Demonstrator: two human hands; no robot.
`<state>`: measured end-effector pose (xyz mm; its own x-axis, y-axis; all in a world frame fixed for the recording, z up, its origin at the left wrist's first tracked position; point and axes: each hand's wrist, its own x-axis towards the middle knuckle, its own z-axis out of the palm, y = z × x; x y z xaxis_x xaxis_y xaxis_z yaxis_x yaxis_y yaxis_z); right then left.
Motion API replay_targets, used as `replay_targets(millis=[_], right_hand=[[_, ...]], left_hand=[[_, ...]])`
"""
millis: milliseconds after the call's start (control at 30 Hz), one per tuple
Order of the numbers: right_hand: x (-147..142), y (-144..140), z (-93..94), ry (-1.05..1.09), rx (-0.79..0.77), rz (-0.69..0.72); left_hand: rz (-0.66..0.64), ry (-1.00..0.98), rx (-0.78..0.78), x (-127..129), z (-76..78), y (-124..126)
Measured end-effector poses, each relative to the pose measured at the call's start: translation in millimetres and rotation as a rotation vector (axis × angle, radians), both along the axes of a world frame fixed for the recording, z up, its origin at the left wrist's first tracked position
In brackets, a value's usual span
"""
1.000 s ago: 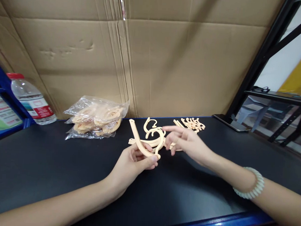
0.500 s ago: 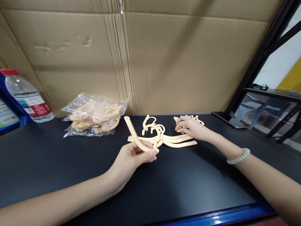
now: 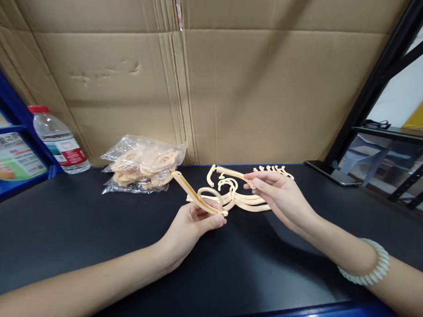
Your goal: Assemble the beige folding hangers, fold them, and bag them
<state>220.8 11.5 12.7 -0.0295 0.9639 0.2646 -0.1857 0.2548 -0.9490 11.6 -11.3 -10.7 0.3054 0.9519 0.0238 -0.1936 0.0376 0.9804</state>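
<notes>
Cream in colour, plastic in look: curved bar (image 3: 186, 186) with a hook (image 3: 210, 190) at its near right end, pinched between thumb and fingers of the left hand (image 3: 193, 225), above the desk (image 3: 91, 228), tilted up toward far left. Pinched between thumb and fingertips of the right hand (image 3: 283, 193): second bar (image 3: 231, 171), directed left, apart from the first.

Changed in the last half second: right hand drawn back from the far right parts, now loaded. Meaning, as judged: one bar per hand, both lifted, no contact yet between them.

Just beyond the hands: clustered bars (image 3: 251, 207) with hooks, plus a short curved piece (image 3: 211, 175) farther off. At far right: row of small curved pieces (image 3: 274, 168), then a dark phone (image 3: 332, 173). At far left: plastic bags (image 3: 139, 146) of cream parts, then a red-capped bottle (image 3: 64, 144). Behind: cardboard (image 3: 269, 100).
</notes>
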Motion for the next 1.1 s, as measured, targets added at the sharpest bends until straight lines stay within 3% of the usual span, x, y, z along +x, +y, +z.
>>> replay_targets(millis=[133,300,367,533,867,1100], right_hand=[[-4,-6,-4.0,0.154,-0.12,0.004],[-8,-10,-9.9,0.112,-0.151,0.294],[-12,-12,-13.7,0.039,-0.107,0.337],[-18,-15,-19.9,-0.093,-0.031,0.34],[-22,-18,-14.7,-0.161,0.04,0.357],[-21,-22,-16.8,-0.22,0.056,0.31]], left_hand=[[-0.004,0.036,0.02,0,0.7,-1],[-0.026,0.07,0.049,1,1.3,-1],[-0.042,0.071,0.051,2,2.5,-1],[-0.062,0.074,0.068,3,5.6,-2],[-0.055,0.105,0.08,2,2.3,-4],[0.009,0.1,0.031,3,2.0,-5]])
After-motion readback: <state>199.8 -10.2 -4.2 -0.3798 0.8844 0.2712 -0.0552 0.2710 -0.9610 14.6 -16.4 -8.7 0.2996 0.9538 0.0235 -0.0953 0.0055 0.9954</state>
